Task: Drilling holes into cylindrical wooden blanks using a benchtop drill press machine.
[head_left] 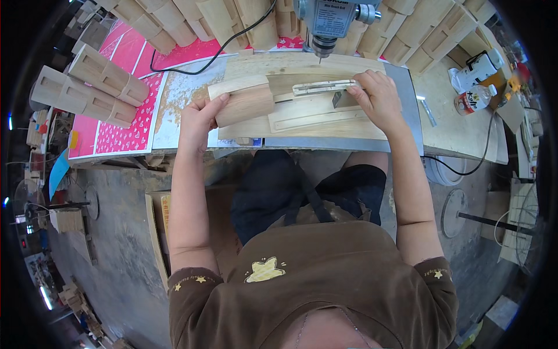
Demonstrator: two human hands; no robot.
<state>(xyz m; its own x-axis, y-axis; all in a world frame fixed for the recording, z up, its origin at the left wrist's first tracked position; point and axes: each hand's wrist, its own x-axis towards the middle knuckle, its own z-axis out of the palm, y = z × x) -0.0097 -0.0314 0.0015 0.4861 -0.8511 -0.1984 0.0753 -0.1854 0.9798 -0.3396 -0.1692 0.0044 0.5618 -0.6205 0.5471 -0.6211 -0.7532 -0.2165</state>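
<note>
My left hand (199, 118) grips the left end of a rounded wooden block (244, 104), thumb on top. The block lies tilted on the wooden board of a jig (317, 119), beside its raised strips. My right hand (378, 98) is closed on the right end of a narrow whitish slotted bar (317, 87), thumb in front and fingers behind. A small dark metal plate (337, 99) stands just below that bar. Behind the bar hangs the bench drill (328, 26), its chuck and thin bit pointing down above the board.
Several pale wooden pieces (93, 96) stand stacked at the left and along the back. A black cable (215, 55) curves across the table. At the right are a plastic bottle (474, 99) and a small cutter (429, 111). An open cardboard box (157, 215) sits below the table.
</note>
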